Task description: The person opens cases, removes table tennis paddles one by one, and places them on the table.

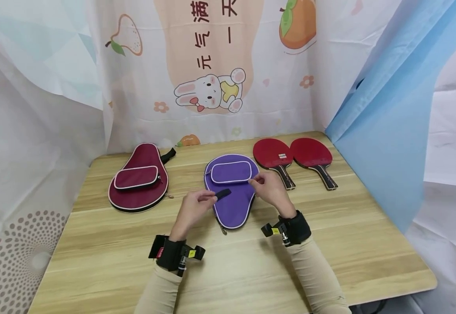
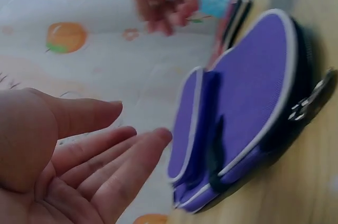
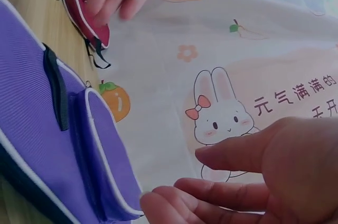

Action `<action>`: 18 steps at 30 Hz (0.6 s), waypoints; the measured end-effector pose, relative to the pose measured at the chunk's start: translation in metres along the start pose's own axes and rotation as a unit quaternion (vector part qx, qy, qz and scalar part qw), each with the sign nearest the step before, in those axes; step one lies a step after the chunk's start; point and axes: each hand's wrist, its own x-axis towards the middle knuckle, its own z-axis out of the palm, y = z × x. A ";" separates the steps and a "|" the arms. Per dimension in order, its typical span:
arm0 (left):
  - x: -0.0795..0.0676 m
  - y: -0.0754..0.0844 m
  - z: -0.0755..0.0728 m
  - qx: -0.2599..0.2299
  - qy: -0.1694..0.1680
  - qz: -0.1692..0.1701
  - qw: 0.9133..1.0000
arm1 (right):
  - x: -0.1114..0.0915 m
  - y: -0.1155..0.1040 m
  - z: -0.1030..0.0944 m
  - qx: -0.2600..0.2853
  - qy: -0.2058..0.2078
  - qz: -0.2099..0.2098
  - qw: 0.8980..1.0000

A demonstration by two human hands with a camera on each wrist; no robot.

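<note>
A purple table tennis bat case (image 1: 232,205) with white piping lies flat on the table, its round end toward the curtain and its small zipped pocket (image 1: 231,172) facing up. A black strap (image 1: 223,194) lies across its left side. My left hand (image 1: 196,207) is just left of the case, with loosely bent fingers and nothing held; the left wrist view shows a gap between thumb and fingers. By the case's right edge, near the pocket, is my right hand (image 1: 271,188). Its thumb and fingers stand apart in the right wrist view, holding nothing.
A dark red bat case (image 1: 139,192) with a front pocket lies at the back left. Two red table tennis bats, a left one (image 1: 271,151) and a right one (image 1: 310,152), lie side by side at the back right. A printed curtain (image 1: 212,122) hangs behind the wooden table (image 1: 106,261).
</note>
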 end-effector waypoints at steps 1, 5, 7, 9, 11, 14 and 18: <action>0.002 0.000 0.006 0.014 -0.003 0.015 1.000 | 0.000 0.000 -0.001 0.003 0.001 -0.001 1.000; 0.009 0.004 0.029 0.089 -0.032 0.064 0.993 | 0.000 -0.002 -0.003 0.021 -0.001 0.004 1.000; 0.013 0.005 0.041 0.147 -0.064 0.081 0.984 | 0.000 -0.003 -0.003 0.026 -0.005 0.006 1.000; 0.016 0.005 0.052 0.206 -0.107 0.083 0.969 | -0.001 -0.004 -0.004 0.033 -0.010 0.008 0.999; 0.016 0.002 0.062 0.253 -0.149 0.076 0.953 | -0.001 -0.005 -0.004 0.038 -0.013 0.010 0.999; 0.014 0.001 0.071 0.294 -0.187 0.062 0.935 | -0.001 -0.005 -0.005 0.041 -0.012 0.012 0.999; 0.013 0.001 0.078 0.318 -0.194 0.061 0.926 | -0.001 -0.002 -0.009 0.036 -0.006 0.007 0.999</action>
